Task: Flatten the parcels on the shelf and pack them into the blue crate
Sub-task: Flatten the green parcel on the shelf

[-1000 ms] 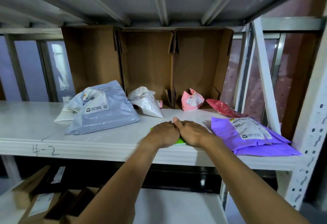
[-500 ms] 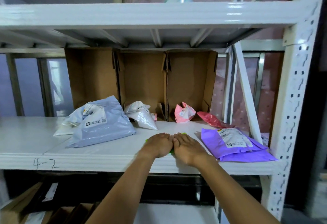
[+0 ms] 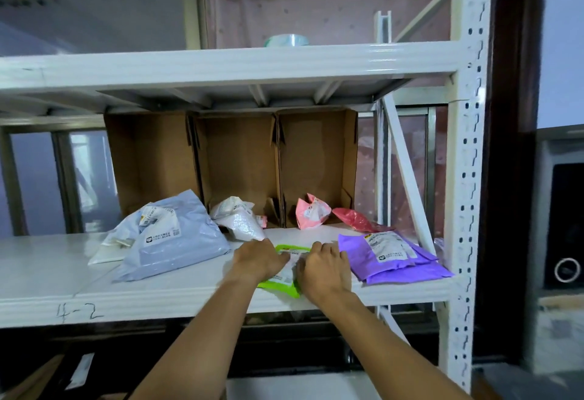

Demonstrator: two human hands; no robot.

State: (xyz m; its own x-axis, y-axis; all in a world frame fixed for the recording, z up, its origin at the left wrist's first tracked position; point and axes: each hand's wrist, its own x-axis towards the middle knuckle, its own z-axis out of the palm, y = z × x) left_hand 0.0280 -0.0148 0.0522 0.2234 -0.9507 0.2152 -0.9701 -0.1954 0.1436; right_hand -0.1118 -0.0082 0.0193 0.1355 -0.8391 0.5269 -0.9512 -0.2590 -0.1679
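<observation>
A small green parcel [image 3: 286, 278] with a white label lies flat near the front edge of the white shelf [image 3: 158, 295]. My left hand [image 3: 257, 259] presses on its left side and my right hand [image 3: 325, 268] on its right side, palms down, a strip of label showing between them. A large pale blue parcel [image 3: 172, 241] lies to the left. A flat purple parcel [image 3: 395, 257] lies to the right. Further back sit a white parcel [image 3: 240, 218], a pink one [image 3: 311, 214] and a red one [image 3: 357, 219]. No blue crate is in view.
Three open cardboard boxes [image 3: 237, 165] stand on their sides at the back of the shelf. A white upright post [image 3: 463, 178] bounds the shelf on the right, with a diagonal brace beside it. A tape roll [image 3: 286, 41] sits on the shelf above. Cardboard lies below left.
My hands have slid apart across the green parcel, uncovering its label. The camera has tilted up, so the upper shelf now shows.
</observation>
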